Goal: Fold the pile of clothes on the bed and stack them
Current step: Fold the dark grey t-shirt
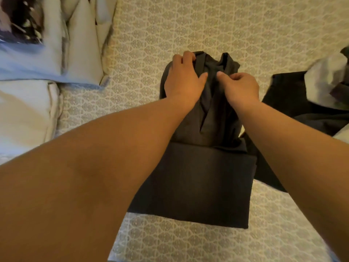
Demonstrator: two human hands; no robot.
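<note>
A dark grey garment (196, 178) lies lengthwise on the patterned bedspread (245, 31), its near part flat and its far end bunched into folds. My left hand (184, 80) grips the far left folds, fingers curled over the top edge. Beside it, my right hand (238, 87) pinches the cloth in the middle of the bunched end. Both forearms reach over the garment and hide part of its sides.
Folded cream and light blue clothes (47, 63) lie at the left, with a dark printed piece (20, 19) in the far left corner. At the right edge sit another dark garment (294, 99) and a pale one (326, 78) on top of it.
</note>
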